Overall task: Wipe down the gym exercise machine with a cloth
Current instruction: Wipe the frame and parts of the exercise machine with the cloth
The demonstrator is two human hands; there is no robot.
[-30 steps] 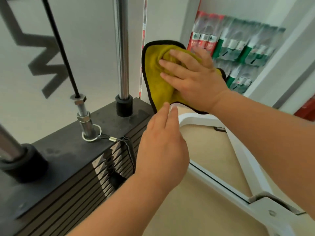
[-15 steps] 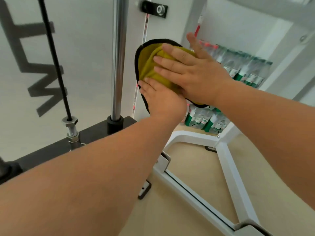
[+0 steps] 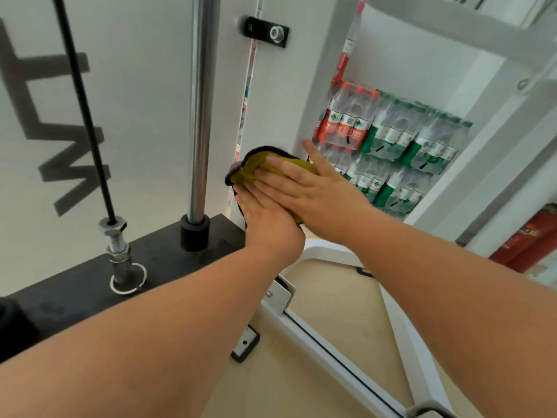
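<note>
Cloth (image 3: 256, 170) (yellow, black-edged) lies bunched on white upright (image 3: 271, 101) of the machine, just right of guide rod (image 3: 200, 116). R hand (image 3: 307, 191): fingers straight and spread, pressing cloth flat to the upright. L hand (image 3: 268, 227): just below, partly under R hand, fingers look extended on cloth's lower part. Neither hand grips the cloth.

Risks (est.):
- Cloth is held by pressure only, so a lapse in push could let it slip and drop toward weight stack (image 3: 90, 282) at the rod's base.
- A wide stroke toward the rod may knock knuckles on it or pick up any grease.
- A stroke away from the rod may run off the upright's edge, toward bottle packs (image 3: 391, 137) beyond.
</note>
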